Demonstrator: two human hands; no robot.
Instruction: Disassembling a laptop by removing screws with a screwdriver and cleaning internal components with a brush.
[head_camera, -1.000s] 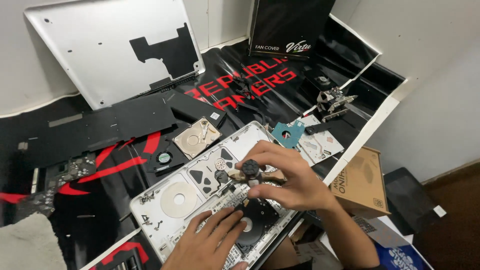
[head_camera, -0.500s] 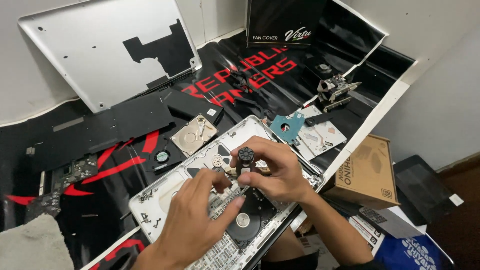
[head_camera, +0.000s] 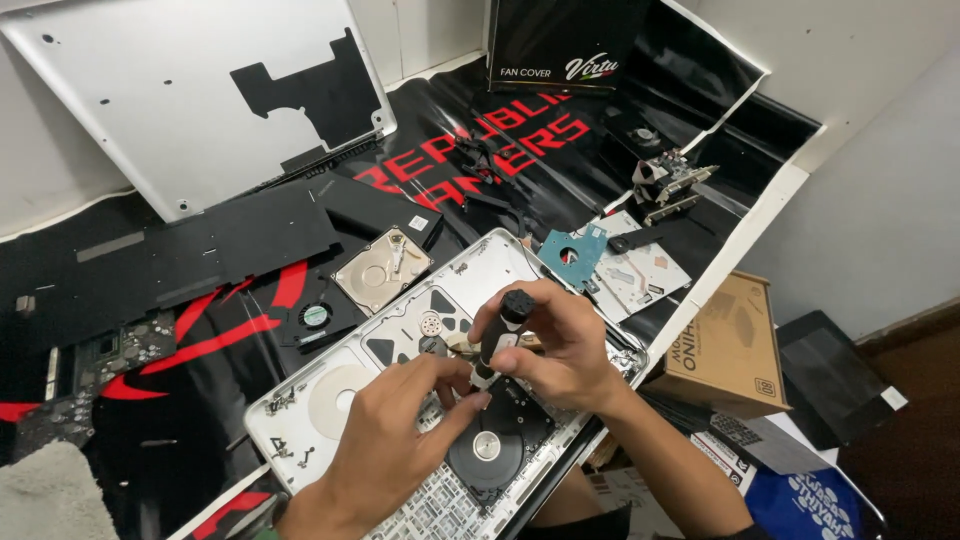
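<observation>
From the head camera, your right hand (head_camera: 560, 345) was wrapped around the black screwdriver (head_camera: 500, 335), held upright over the middle of the opened laptop shell (head_camera: 330, 400). Your left hand (head_camera: 400, 440) was pinched beside its tip, near the shell's black fan (head_camera: 487, 445). A good turn there called for a vertical shaft, firm downward pressure and steadying fingers.

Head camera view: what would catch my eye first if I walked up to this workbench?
Most likely the two hands at the bottom centre: the right hand grips a black screwdriver upright over an opened silver laptop chassis, and the left hand steadies its tip. Next, the big silver bottom cover leaning at the top left. All lies on a black mat with red lettering, amid loose parts such as an opened hard drive.
</observation>
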